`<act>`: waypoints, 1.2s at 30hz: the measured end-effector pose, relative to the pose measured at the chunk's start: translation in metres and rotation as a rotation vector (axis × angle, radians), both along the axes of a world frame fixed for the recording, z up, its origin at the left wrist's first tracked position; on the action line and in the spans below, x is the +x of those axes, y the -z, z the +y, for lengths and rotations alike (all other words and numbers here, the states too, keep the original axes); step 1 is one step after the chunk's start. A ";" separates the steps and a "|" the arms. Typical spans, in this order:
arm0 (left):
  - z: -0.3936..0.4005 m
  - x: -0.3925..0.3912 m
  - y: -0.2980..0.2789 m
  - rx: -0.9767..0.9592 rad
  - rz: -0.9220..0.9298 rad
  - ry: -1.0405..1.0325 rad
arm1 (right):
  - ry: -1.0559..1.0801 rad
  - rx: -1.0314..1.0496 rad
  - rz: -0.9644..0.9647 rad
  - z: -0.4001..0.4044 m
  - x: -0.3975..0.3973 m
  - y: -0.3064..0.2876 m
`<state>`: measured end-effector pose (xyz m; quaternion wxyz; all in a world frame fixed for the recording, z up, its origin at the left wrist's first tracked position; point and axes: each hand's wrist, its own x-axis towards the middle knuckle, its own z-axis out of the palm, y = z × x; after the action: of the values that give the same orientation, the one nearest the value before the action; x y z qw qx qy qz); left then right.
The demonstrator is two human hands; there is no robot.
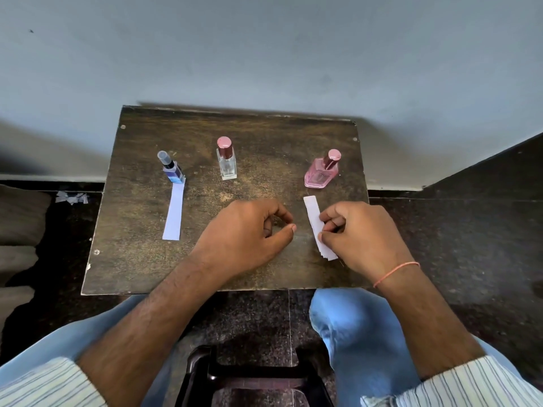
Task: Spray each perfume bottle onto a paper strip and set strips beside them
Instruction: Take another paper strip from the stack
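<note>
Three perfume bottles stand in a row on the dark wooden table (141, 254). The blue bottle (173, 171) with a clear cap is at the left, and a white paper strip (174, 214) lies flat just in front of it. In the middle is a clear bottle (226, 161) with a rose cap. The pink bottle (321, 171) stands at the right. My right hand (361, 233) pinches a second white paper strip (316, 221) below the pink bottle. My left hand (249, 230) rests on the table with curled fingers, holding nothing visible.
The small table stands against a grey wall. Torn paper scraps (72, 197) lie on the dark floor to the left. My knees in blue jeans (352, 324) and a dark stool (252, 377) are under the table's near edge.
</note>
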<state>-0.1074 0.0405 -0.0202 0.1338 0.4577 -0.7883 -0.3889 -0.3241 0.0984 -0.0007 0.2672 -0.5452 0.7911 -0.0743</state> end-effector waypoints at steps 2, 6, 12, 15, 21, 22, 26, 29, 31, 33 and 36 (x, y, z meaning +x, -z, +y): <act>0.000 -0.001 0.001 0.007 -0.010 0.021 | 0.012 -0.015 0.022 -0.001 0.002 -0.002; -0.003 0.000 0.003 0.025 -0.015 0.009 | 0.005 -0.002 0.133 -0.004 0.010 -0.001; -0.006 0.006 0.003 0.048 -0.023 -0.008 | -0.012 -0.016 0.183 -0.008 0.017 -0.002; -0.008 0.009 0.002 0.081 -0.029 -0.022 | 0.000 -0.038 0.106 -0.008 0.017 -0.003; -0.012 0.014 0.005 0.218 -0.043 -0.046 | -0.021 -0.108 -0.007 -0.009 0.028 -0.001; -0.013 0.014 0.005 0.262 -0.043 -0.042 | -0.026 -0.127 -0.026 -0.009 0.030 0.000; -0.015 0.014 0.006 0.406 0.018 -0.027 | 0.004 -0.229 -0.177 -0.011 0.036 0.000; -0.018 0.016 0.007 0.506 0.108 -0.067 | 0.010 -0.329 -0.257 -0.009 0.041 -0.001; -0.020 0.019 0.008 0.581 0.192 -0.077 | -0.010 -0.428 -0.255 -0.008 0.043 0.000; -0.021 0.021 0.004 0.612 0.215 -0.077 | -0.075 -0.535 -0.176 -0.007 0.044 0.004; -0.022 0.022 -0.001 0.615 0.248 -0.114 | -0.172 -0.630 -0.053 -0.005 0.047 0.008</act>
<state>-0.0858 0.0185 -0.0193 0.1057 0.4691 -0.5850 -0.6531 -0.2771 0.0931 -0.0089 0.1113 -0.6636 0.6732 -0.3067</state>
